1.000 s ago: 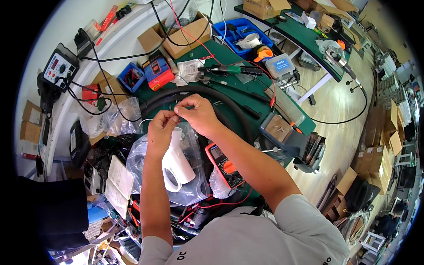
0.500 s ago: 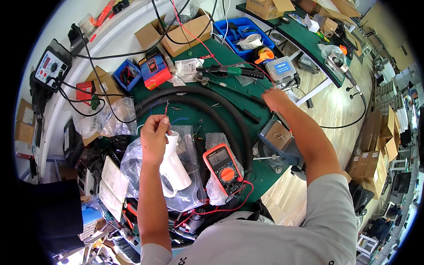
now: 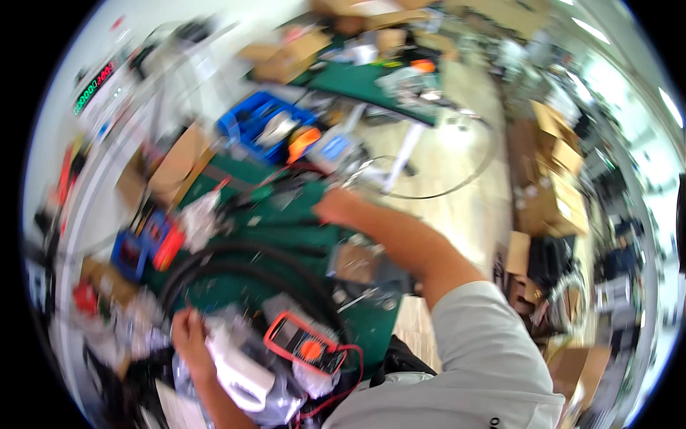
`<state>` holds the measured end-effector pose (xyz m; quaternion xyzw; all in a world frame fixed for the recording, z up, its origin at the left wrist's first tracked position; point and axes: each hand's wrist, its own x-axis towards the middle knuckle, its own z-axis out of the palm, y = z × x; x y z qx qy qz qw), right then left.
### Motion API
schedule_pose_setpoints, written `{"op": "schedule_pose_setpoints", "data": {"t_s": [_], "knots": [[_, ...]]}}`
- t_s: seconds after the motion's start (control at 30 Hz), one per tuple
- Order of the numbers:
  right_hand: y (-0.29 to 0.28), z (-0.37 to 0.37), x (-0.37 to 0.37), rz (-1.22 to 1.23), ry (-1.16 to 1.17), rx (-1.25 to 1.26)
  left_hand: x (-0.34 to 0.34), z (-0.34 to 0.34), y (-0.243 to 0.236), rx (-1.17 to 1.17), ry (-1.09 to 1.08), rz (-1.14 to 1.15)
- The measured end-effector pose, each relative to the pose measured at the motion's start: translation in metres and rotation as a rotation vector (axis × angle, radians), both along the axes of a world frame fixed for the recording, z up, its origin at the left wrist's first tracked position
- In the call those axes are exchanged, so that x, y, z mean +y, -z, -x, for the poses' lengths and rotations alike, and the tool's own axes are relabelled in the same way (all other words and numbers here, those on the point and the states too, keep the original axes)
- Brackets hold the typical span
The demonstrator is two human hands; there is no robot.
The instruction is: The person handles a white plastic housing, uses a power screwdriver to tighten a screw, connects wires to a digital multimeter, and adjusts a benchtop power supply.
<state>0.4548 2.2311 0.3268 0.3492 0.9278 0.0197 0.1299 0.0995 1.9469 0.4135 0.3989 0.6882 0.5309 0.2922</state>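
Note:
My left hand (image 3: 189, 337) is raised at the left of the bench, thumb and finger pinched on the thin wires; blur hides the wire ends. Just right of it lies a white plastic housing with a looped grip (image 3: 239, 370) on a clear plastic bag (image 3: 284, 406). An orange-rimmed multimeter (image 3: 303, 344) rests on bubble wrap, its red lead trailing off to the right. My right arm stretches out to the bench's far right corner. There my right hand (image 3: 336, 206) is near the long-handled tools (image 3: 250, 204), its fingers smeared and partly hidden.
Thick black cable (image 3: 275, 252) curves across the green bench (image 3: 236, 286). A blue bin (image 3: 246, 132), an orange tape dispenser (image 3: 304, 143) and a clear case with a blue label (image 3: 334, 150) stand beyond. Another green table (image 3: 350, 82) is farther back. Cardboard boxes (image 3: 561, 204) line the floor at right.
The whole view has swung to the right and blurred, so the bench sits lower and farther left. My right arm is still stretched out; my left hand keeps its pinch.

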Motion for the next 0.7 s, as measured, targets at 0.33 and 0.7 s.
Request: {"op": "schedule_pose_setpoints", "data": {"t_s": [0.33,0.7], "knots": [[-0.117,0.111,-0.067,0.264,0.045,0.904,0.000,0.017,0.008,-0.009,-0.116,-0.023],[-0.117,0.174,-0.119,0.929,0.046,1.113,-0.007,-0.007,-0.003,-0.337,-0.063,-0.012]]}}
